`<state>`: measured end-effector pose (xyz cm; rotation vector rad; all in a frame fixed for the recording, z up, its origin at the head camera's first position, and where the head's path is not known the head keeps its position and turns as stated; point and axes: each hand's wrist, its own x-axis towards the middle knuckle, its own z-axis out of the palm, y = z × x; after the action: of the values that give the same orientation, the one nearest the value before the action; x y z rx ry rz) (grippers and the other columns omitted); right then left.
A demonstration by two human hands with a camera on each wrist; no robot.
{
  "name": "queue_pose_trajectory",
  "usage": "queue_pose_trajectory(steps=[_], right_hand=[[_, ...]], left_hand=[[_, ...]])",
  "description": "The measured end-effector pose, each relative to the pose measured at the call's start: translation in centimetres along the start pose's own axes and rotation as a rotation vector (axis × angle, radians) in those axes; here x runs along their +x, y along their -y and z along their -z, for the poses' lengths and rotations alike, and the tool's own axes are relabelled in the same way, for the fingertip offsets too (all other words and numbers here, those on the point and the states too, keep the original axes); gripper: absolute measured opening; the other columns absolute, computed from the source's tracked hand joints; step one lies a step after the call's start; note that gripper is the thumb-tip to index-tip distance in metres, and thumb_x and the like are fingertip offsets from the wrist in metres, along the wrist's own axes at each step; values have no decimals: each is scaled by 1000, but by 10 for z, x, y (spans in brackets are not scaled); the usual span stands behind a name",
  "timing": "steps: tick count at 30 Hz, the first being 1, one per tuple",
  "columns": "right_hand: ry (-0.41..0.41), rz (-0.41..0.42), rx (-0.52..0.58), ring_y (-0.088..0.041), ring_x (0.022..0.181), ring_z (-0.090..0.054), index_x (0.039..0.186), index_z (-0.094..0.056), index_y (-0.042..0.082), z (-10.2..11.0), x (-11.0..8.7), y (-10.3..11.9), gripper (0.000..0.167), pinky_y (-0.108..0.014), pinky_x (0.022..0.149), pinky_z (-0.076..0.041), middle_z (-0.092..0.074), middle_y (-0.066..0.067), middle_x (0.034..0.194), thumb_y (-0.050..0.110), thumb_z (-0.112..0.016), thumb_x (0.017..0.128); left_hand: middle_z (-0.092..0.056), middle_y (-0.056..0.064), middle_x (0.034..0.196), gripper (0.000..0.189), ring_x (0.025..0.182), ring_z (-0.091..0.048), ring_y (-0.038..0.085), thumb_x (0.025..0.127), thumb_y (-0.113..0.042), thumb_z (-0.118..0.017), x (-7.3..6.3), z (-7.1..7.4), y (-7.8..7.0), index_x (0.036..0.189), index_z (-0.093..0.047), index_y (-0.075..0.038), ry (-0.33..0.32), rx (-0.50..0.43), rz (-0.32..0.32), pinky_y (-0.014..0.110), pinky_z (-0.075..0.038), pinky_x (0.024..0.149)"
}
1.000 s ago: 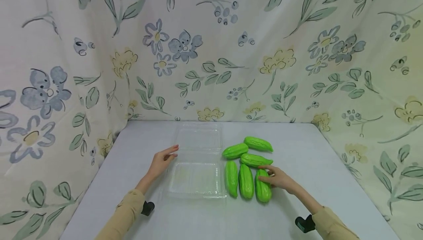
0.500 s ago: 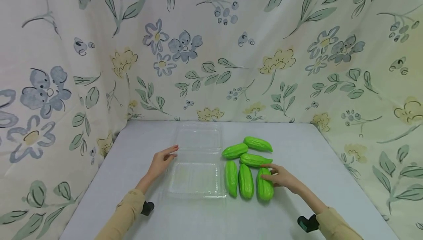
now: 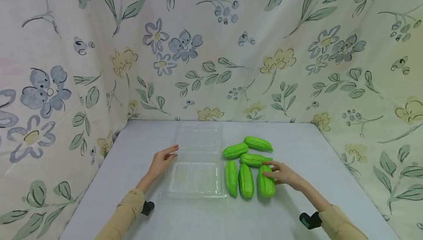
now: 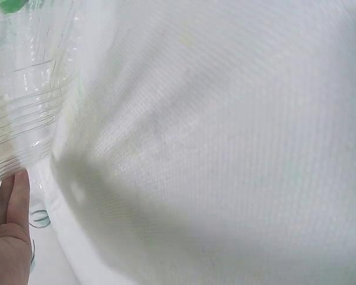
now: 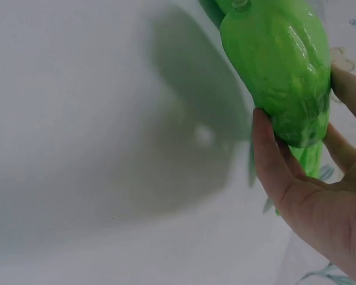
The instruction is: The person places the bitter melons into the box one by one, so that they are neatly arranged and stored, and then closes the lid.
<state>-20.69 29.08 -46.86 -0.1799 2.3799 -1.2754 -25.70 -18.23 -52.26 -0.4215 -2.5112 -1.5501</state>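
Note:
My right hand [image 3: 285, 176] holds a bright green, ridged bitter melon [image 3: 267, 187] between thumb and fingers. In the right wrist view the glossy bitter melon [image 5: 285, 65] points away from the fingers, and a shadow falls on the table beside it. At the left edge of an opened clear plastic clamshell box [image 3: 193, 177] is my left hand [image 3: 162, 163], its fingers extended. The left wrist view shows straight fingertips [image 4: 19, 181] right at the ribbed wall of the box [image 4: 24, 127].
Several more bitter melons [image 3: 246, 182] lie between the box and my right hand and behind them. The box's lid [image 3: 198, 137] lies folded back toward the far table edge. Floral cloth [image 3: 211, 49] hangs behind the white table [image 3: 290, 140] and along its sides.
My right hand has moved slightly right and away from me with the bitter melon, widening the gap to its neighbour. The left hand stays at the box edge.

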Motion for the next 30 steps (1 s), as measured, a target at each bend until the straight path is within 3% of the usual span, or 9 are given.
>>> queue_pose_trajectory(steps=[6, 12, 17, 26, 30], right_hand=[[20, 10, 4, -29, 107, -57, 141, -42, 2, 3, 0, 6, 62, -43, 80, -54, -44, -32, 131, 31, -63, 91], [33, 25, 11, -31, 111, -54, 142, -41, 4, 6, 0, 13, 60, -44, 81, -54, -43, -30, 132, 31, -62, 92], [29, 42, 20, -31, 112, -53, 143, -39, 3, 7, 0, 17, 61, -44, 82, -54, -43, -29, 133, 29, -61, 92], [0, 45, 54, -45, 126, -40, 143, -39, 4, 8, 5, 23, 62, -45, 85, -53, -33, -33, 142, 31, -62, 92], [-34, 27, 113, -49, 136, -25, 144, -38, 6, 4, 10, 22, 62, -47, 89, -51, -27, -32, 148, 31, -61, 92]], left_hand=[[-56, 18, 133, 33, 100, -67, 33, 91, 7, -54, -1, -1, -6, 123, -60, 7, -8, 2, -1, 36, -54, 83], [-54, 27, 131, 32, 99, -65, 42, 89, 12, -51, -6, 4, -33, 121, -58, 13, 5, -24, -15, 47, -51, 82], [-54, 28, 131, 32, 99, -65, 42, 89, 12, -50, -8, 7, -44, 121, -57, 14, 17, -7, -18, 44, -52, 82], [-55, 27, 129, 33, 97, -66, 41, 88, 13, -50, -7, 7, -41, 120, -58, 13, 9, 2, -32, 42, -53, 81], [-55, 28, 129, 32, 96, -66, 42, 88, 13, -50, -8, 7, -42, 120, -59, 13, 8, -4, -44, 29, -54, 71]])
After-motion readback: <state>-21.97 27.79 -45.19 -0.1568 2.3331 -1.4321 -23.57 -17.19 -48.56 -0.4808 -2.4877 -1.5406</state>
